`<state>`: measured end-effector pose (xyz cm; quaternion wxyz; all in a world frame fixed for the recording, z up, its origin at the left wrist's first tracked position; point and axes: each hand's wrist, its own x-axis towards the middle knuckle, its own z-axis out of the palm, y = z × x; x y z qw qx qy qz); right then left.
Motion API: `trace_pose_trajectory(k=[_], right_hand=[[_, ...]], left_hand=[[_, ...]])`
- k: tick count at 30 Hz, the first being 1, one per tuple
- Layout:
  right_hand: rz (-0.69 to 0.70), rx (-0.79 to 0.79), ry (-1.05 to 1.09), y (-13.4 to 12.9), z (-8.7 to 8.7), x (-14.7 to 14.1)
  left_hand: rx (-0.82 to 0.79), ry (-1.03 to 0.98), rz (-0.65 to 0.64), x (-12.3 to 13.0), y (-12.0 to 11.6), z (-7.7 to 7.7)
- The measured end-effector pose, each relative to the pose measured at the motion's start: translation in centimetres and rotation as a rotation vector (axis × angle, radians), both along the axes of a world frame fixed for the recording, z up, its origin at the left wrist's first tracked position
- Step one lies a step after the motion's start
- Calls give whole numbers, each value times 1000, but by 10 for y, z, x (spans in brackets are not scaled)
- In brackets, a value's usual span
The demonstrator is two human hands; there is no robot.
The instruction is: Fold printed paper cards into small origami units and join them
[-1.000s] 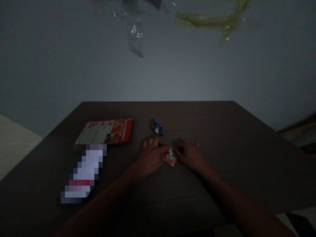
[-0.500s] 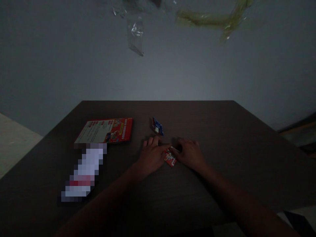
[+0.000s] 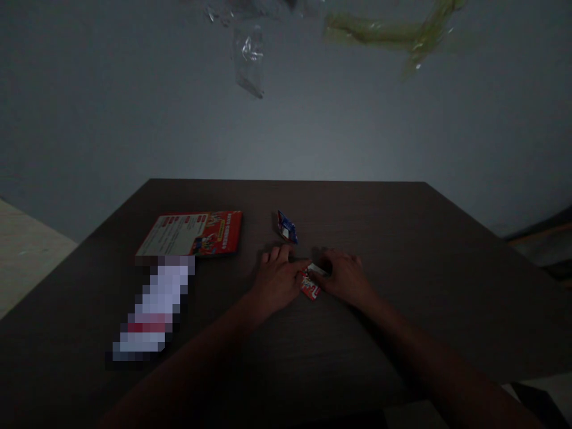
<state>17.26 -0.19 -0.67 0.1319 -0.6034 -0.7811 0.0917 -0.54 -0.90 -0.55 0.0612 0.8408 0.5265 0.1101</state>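
Observation:
A small red piece with white and dark print (image 3: 310, 288), like a packet or sticker, lies on the table between my hands. My left hand (image 3: 277, 275) rests palm down with fingers spread, one digit stretched to the right over the piece's upper edge. Its other fingertips lie on the tabletop. My right hand (image 3: 343, 275) is closed, fingers curled, with its thumb on the piece's right side. A pale strip (image 3: 316, 269) shows by that thumb; whether it belongs to the red piece I cannot tell. Beyond my left fingers stands a folded blue wrapper (image 3: 287, 227).
On the left of the dark wood table (image 3: 379, 226) lies a flat red and white printed box or booklet (image 3: 179, 235). Nearer me is a blurred-out pale object (image 3: 154, 307). A wall (image 3: 313, 131) with tape and plastic scraps rises behind the table's far edge.
The pale strip beside my right thumb has come into sight above the red piece. Both hands stay nearly in place; the view has shifted slightly.

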Motion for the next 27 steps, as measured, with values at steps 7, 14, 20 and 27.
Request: trace_pose_trajectory(k=[7,14,20,27], right_hand=[[-7,-44,41,3,1,2],[1,-89,83,4,4,8],[-38,-131,44,5,7,13],[-54,-222,29,9,11,20]], left_hand=[[3,-2,17,-1,-1,-1],[18,4,16,-4,0,-3],[-24,4,32,-3,-1,-1],[0,-16,8,-5,0,-3]])
